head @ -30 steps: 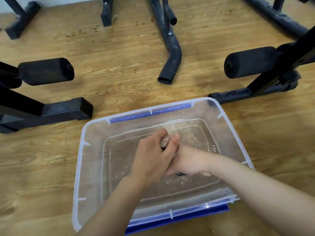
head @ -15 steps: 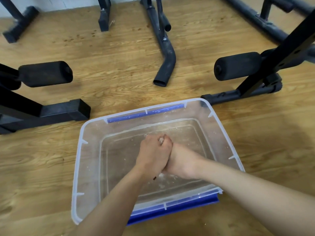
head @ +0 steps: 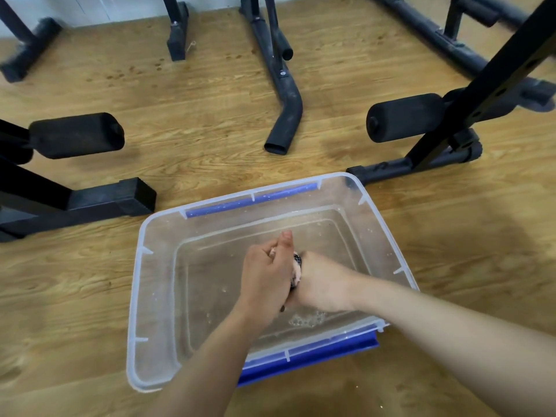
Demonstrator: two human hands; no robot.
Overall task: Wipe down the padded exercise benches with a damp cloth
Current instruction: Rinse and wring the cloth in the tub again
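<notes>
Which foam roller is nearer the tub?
The right foam roller, by the slanted black bar; its frame foot ends at the tub corner. The left roller sits farther.

Clear plastic tub [head: 156,296] on a wood-grain floor [head: 210,100], holding shallow water with a few bubbles [head: 307,320]. Blue lid [head: 316,358] underneath, jutting out at the near edge.
</notes>
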